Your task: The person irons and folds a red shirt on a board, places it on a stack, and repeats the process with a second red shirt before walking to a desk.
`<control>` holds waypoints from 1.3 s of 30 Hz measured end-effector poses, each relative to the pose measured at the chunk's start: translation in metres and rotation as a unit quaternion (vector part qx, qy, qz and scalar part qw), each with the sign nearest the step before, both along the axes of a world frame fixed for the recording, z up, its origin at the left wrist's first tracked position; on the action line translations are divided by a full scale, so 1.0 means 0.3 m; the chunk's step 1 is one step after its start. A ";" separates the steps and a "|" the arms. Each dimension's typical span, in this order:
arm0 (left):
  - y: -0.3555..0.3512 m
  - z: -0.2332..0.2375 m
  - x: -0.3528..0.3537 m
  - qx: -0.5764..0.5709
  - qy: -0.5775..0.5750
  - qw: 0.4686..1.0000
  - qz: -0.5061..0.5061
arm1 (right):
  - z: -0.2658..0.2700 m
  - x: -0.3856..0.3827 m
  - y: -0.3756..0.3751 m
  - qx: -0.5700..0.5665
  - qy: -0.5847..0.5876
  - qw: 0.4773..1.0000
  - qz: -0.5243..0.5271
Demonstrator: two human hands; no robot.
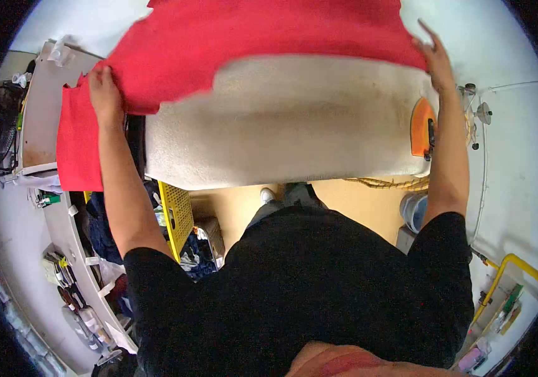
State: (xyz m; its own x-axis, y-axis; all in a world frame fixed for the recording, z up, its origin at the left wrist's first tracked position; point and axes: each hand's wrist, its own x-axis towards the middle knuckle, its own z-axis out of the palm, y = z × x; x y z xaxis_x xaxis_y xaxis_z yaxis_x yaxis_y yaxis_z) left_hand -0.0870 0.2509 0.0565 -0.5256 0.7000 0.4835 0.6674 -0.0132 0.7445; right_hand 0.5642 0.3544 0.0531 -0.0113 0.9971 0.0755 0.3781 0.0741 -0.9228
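Note:
A large piece of red cloth [269, 31] is stretched between my two hands over a padded, off-white ironing board [294, 125]. My left hand [104, 94] grips the cloth near its left side, and a flap of it hangs down past my wrist. At the upper right my right hand [436, 61] pinches the cloth's right end, one finger stretched out. The cloth's near edge is uneven, with a stepped cut-out towards the left. Below my right hand, an orange object shaped like an iron's sole [421, 129] lies at the board's right end, partly behind my forearm.
A yellow perforated basket [176, 213] stands below the board on the left, with dark clothes near it. Cluttered shelving [84, 251] runs along the left. At right are a clear water bottle [412, 210], wall pipes and a yellow pipe [501, 276].

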 end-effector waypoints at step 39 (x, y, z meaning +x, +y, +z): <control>-0.942 -0.412 0.386 -0.155 -0.337 0.927 0.058 | -0.178 0.095 -0.301 -0.185 -0.132 0.971 -0.076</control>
State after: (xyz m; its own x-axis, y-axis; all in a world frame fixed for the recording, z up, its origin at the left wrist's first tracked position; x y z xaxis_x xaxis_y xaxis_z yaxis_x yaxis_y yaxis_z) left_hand 0.0288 -0.0317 -0.0670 -0.7150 0.6709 -0.1964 0.0340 0.3140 0.9488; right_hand 0.5926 0.2640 -0.0003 0.1678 0.9469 -0.2741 0.5865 -0.3194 -0.7444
